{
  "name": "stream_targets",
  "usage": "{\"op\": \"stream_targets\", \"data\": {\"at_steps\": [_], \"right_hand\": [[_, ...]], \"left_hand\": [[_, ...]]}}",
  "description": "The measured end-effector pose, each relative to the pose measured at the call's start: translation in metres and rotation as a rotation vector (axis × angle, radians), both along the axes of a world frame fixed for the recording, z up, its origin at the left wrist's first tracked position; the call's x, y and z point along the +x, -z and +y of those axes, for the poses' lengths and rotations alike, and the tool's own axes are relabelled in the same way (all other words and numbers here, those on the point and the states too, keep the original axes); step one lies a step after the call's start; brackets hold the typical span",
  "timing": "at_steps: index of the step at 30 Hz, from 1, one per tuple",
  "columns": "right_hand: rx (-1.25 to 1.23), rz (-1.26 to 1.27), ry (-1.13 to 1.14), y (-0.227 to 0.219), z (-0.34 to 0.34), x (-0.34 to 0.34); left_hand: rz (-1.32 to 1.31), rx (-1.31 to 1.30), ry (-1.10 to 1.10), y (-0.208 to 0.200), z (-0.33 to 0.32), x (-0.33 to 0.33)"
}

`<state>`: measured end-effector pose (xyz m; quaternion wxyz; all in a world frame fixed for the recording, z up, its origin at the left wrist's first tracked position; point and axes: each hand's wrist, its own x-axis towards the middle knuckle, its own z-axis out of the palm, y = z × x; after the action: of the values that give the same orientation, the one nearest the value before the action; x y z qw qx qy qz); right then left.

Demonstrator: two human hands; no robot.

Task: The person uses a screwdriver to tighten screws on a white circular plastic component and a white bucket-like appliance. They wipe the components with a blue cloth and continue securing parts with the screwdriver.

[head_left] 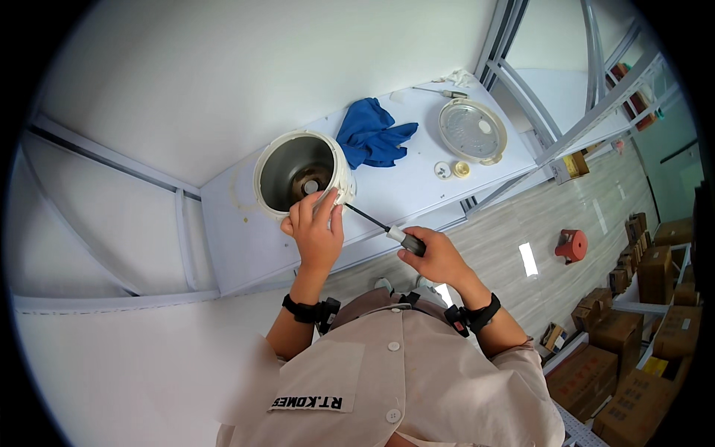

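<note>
Cooker body (302, 173), a round white pot shell with a bare metal inside, lies tipped on its side at the left end of the white worktop (395, 190), close to its near edge, its open mouth turned up toward us; we grip its near rim with our left hand (316, 231), fingers curled over the lip and thumb pressed at the side; our right hand (438, 257) is clenched round the grey handle of a screwdriver (387, 229), whose thin dark shaft runs up and left until its tip meets the outside of the shell just beside our left fingers; whether the tip sits in a screw we cannot tell. A crumpled blue cloth (372, 135) lies just behind and right of the shell, touching or nearly touching it; further toward the right end of the worktop rests a round lid (472, 130) with a pale rim, lying flat; two small round parts (453, 170), one white and one yellowish, sit side by side between the cloth and the lid, nearer the front edge; a second slim tool (445, 93) lies by the far edge behind the lid. Both our wrists carry black bands; cardboard boxes (633, 357) stand on the floor to our right, and a small red stool (572, 244) stands apart from them.
</note>
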<state>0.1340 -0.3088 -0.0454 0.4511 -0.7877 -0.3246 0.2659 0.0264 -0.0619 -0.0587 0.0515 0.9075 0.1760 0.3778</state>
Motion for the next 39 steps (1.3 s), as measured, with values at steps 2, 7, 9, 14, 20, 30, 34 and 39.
{"op": "stream_targets", "data": {"at_steps": [2, 7, 9, 14, 20, 30, 34, 39], "right_hand": [[0.097, -0.033, 0.030, -0.004, 0.000, -0.003], [0.106, -0.039, 0.013, -0.020, -0.013, -0.003], [0.120, -0.003, 0.005, -0.023, -0.017, -0.004], [0.183, 0.094, 0.046, -0.032, -0.019, -0.006], [0.248, 0.177, 0.150, -0.013, -0.019, -0.005], [0.204, 0.463, 0.141, -0.019, -0.015, -0.006], [0.232, 0.273, 0.012, -0.007, -0.016, -0.007], [0.200, 0.214, 0.059, -0.011, -0.019, -0.012]], "left_hand": [[-0.013, 0.008, 0.005, 0.001, 0.000, 0.001], [-0.030, 0.004, 0.016, 0.001, 0.001, 0.001], [-0.025, 0.005, 0.018, 0.002, 0.002, 0.001], [-0.011, -0.030, 0.043, 0.000, 0.001, -0.002], [-0.071, -0.032, 0.086, -0.009, -0.004, -0.006], [0.229, -1.307, 0.559, 0.041, -0.035, -0.017], [0.093, -1.611, 0.770, 0.069, -0.049, -0.005], [0.204, -1.665, 0.824, 0.051, -0.056, 0.004]]}}
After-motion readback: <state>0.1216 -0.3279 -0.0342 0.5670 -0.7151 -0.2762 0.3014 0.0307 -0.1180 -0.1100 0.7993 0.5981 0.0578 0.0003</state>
